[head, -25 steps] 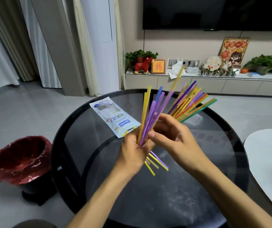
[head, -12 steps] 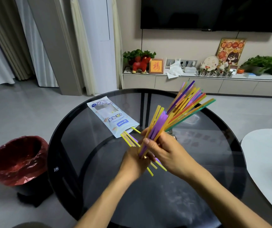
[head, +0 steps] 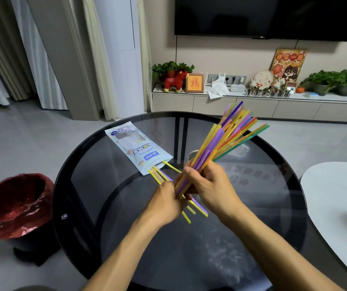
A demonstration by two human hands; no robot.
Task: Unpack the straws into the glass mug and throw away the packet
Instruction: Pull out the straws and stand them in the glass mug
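A fan of coloured straws (head: 227,139) slants up to the right above the round black glass table (head: 80,164), with my right hand (head: 208,183) closed round its lower end. Just left of it, my left hand (head: 164,204) is fisted over a few yellow and purple loose straws (head: 160,175). These run from the open mouth of the white and blue packet (head: 134,145), under the hand, toward me. The packet lies flat on the table's left half. Behind the bundle only a clear rim of the glass mug (head: 191,154) shows.
A black bin with a red liner (head: 11,206) stands on the floor left of the table. A white table (head: 336,196) sits close on the right. A low TV cabinet with ornaments and plants (head: 252,103) runs along the far wall.
The yellow and purple straws my left hand held upright have joined the bundle in my right hand. My left hand has dropped toward the table onto the straws by the packet's mouth.
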